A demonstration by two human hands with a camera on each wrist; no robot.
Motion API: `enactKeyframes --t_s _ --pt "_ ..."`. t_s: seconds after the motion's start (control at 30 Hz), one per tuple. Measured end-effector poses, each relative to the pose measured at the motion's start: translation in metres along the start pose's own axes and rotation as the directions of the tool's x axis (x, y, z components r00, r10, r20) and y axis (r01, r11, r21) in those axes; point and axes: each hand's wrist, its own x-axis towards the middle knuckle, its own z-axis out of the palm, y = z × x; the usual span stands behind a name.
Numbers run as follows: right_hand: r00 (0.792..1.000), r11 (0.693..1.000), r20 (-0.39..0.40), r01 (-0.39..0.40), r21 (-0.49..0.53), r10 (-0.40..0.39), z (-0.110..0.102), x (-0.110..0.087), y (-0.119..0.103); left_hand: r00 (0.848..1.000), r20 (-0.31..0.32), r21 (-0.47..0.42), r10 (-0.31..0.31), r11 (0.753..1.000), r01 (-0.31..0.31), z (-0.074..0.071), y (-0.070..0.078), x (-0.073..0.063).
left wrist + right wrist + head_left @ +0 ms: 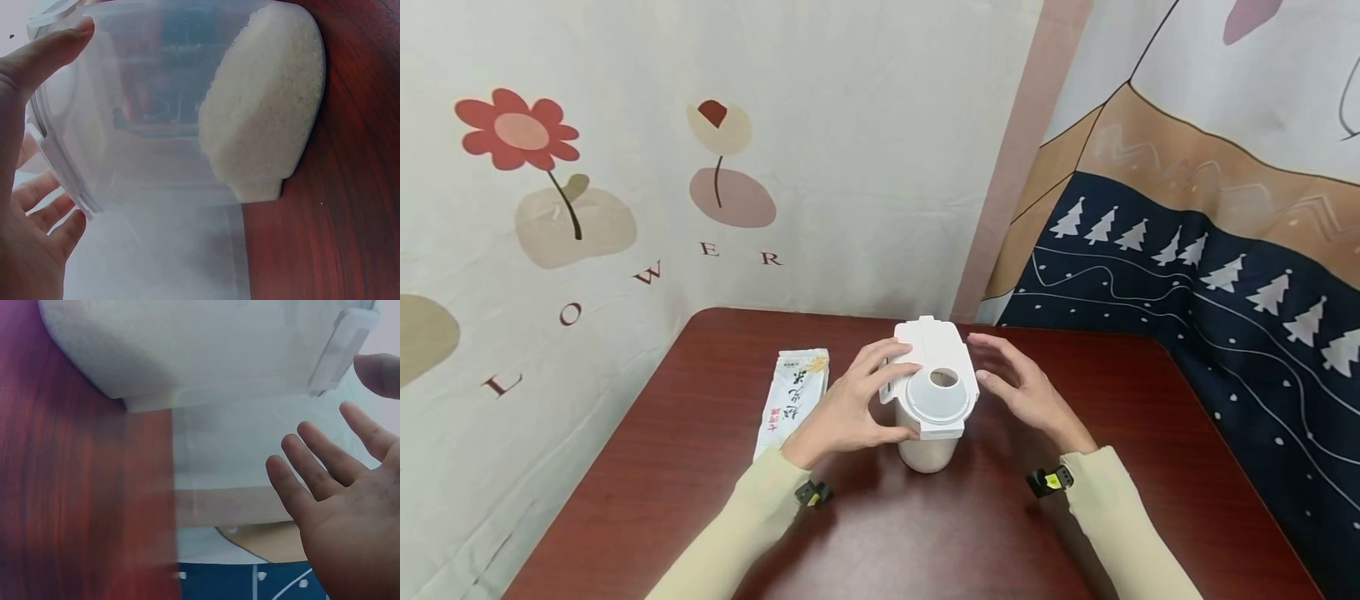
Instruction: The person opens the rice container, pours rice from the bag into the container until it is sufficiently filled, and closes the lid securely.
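A clear plastic rice container (927, 454) with a white lid (928, 342) stands upright on the table. Rice (269, 94) fills its lower part, heaped to one side. A round hole shows in the raised circular part of the lid. My left hand (850, 404) grips the container at its lid, fingers over the left edge and thumb by the front corner. On the other side, my right hand (1026, 387) is held next to the lid with fingers apart and nothing in them. In the right wrist view, a side latch (342, 350) is close to that thumb.
Left of the container, a white printed packet (792, 396) lies flat, partly behind my left forearm. The reddish-brown table (880, 542) ends at a patterned cloth backdrop (865, 167) behind and to the right.
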Motion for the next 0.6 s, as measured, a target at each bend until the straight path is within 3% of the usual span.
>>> enactKeyframes --t_s 0.17,0.33,0.5,0.6 --pt "0.999 0.996 0.0 0.035 -0.077 -0.035 -0.003 -0.005 -0.012 1.0 -0.02 -0.054 -0.007 0.999 0.006 -0.003 -0.001 -0.001" --pt "0.995 0.98 0.038 0.098 -0.173 -0.093 -0.005 -0.01 -0.027 0.994 -0.047 -0.154 -0.102 0.984 0.094 -0.004 -0.003 -0.005" --pt "0.99 0.962 0.081 0.133 -0.237 -0.117 -0.005 -0.013 -0.041 0.976 -0.1 -0.264 -0.194 0.951 0.162 -0.001 -0.008 -0.007" --pt "0.984 0.953 0.11 0.167 -0.253 -0.143 -0.003 -0.015 -0.048 0.956 -0.125 -0.355 -0.266 0.912 0.207 0.0 -0.011 -0.007"
